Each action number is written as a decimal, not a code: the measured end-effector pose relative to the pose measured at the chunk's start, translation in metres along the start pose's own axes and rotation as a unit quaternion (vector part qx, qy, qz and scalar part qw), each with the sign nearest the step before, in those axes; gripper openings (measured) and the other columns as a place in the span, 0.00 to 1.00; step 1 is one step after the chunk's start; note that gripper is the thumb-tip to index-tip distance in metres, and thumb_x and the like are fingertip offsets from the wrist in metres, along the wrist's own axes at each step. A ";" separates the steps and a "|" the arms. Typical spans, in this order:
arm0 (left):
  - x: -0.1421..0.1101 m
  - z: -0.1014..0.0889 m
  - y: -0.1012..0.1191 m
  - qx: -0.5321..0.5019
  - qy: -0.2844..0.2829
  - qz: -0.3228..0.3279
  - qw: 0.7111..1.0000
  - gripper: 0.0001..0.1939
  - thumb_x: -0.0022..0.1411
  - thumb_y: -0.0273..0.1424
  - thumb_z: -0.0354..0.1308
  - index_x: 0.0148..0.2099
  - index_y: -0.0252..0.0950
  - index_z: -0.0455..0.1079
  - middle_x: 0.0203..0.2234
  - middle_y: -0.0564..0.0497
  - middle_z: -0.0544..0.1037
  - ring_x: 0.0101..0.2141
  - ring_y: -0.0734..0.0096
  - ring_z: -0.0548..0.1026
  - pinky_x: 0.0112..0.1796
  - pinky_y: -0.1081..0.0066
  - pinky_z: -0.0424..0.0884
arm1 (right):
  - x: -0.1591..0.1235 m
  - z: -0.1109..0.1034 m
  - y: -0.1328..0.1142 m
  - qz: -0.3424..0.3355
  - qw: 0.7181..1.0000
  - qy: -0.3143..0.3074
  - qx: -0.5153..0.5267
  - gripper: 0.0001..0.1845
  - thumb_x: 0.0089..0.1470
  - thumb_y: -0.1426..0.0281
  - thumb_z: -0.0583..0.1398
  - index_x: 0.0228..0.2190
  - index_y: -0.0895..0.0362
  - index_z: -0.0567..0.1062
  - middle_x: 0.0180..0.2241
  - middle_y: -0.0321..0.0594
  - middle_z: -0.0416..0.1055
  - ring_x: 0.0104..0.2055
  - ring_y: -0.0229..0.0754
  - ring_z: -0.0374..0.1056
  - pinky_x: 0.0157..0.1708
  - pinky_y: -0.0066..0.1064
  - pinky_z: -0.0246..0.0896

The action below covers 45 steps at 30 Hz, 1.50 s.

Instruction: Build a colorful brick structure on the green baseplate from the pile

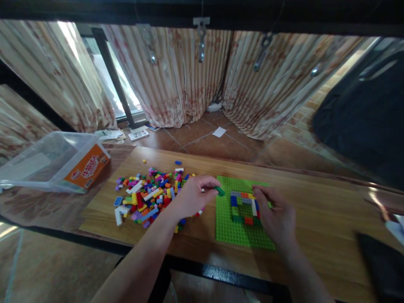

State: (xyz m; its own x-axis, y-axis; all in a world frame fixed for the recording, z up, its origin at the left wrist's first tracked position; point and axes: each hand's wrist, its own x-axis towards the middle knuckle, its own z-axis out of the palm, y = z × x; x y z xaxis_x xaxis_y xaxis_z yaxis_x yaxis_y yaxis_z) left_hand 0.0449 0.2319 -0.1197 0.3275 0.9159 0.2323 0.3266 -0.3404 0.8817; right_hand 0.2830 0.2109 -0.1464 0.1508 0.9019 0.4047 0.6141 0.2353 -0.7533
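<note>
ok so the dark green brick [220, 191] is just right of center in the frame, pinched between thumb and fingers of your left hand [194, 195], right about over the left edge of the light green baseplate [226, 233]. your right hand [277, 214] is bent over the right side of the brick ring [248, 201] on that plate, thumb and fingers close to its upper right corner. honestly the hand covers that bit and it's kinda blurry, so i can't tell if you're pinching a brick there or just steadying things.

handling-wise, i'd bet these are hard plastic: super light, stiff, no squish at all, and pretty tough to break. smooth sides can get slidey, so i'd take the green one by its two long sides with your fingertip pads and leave the underside free. a small piece like that could twist if you only have it by one end.

the ring should take a firm push from straight above, but a sideways shove on one wall might pop bricks loose. for the loose pile [154, 195] left of center on the table [325, 210], picking one at a time by the edges seems easiest.
</note>
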 end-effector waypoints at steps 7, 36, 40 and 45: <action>-0.003 0.070 0.004 -0.044 0.016 0.030 0.998 0.09 0.57 0.19 0.58 0.39 0.34 0.74 0.33 0.50 0.78 0.36 0.70 0.76 0.40 0.68 0.73 | -0.008 -0.005 0.006 0.063 0.970 -0.190 0.140 0.15 0.57 0.58 0.60 0.41 0.53 0.80 0.41 0.42 0.80 0.43 0.44 0.75 0.45 0.37 0.71; -0.004 0.077 -0.005 0.101 0.001 -0.038 0.994 0.11 0.58 0.21 0.55 0.41 0.35 0.74 0.36 0.48 0.78 0.37 0.66 0.76 0.40 0.67 0.73 | -0.020 -0.016 0.005 -0.001 0.964 -0.235 -0.122 0.11 0.54 0.63 0.60 0.38 0.53 0.77 0.34 0.38 0.77 0.32 0.42 0.72 0.34 0.36 0.66; -0.004 0.076 -0.003 0.107 -0.006 -0.032 0.994 0.11 0.58 0.21 0.55 0.41 0.35 0.74 0.36 0.48 0.78 0.38 0.65 0.76 0.42 0.66 0.73 | -0.021 -0.013 0.003 0.002 0.964 -0.240 -0.117 0.09 0.54 0.62 0.61 0.36 0.51 0.76 0.33 0.37 0.77 0.33 0.43 0.73 0.35 0.35 0.66; -0.004 0.076 -0.005 0.110 -0.015 -0.029 0.993 0.12 0.58 0.20 0.54 0.41 0.33 0.74 0.36 0.47 0.77 0.37 0.65 0.76 0.42 0.66 0.73 | -0.018 -0.014 0.002 0.021 0.962 -0.253 -0.101 0.10 0.52 0.61 0.62 0.35 0.51 0.76 0.31 0.35 0.77 0.30 0.41 0.73 0.32 0.33 0.65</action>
State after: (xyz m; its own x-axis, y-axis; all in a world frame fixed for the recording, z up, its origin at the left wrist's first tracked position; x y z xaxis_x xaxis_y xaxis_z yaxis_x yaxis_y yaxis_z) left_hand 0.1099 0.2136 -0.1561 0.3269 0.9299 0.1685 0.5298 -0.3280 0.7821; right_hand 0.2922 0.1898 -0.1483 -0.1864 0.9819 0.0348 0.7609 0.1667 -0.6271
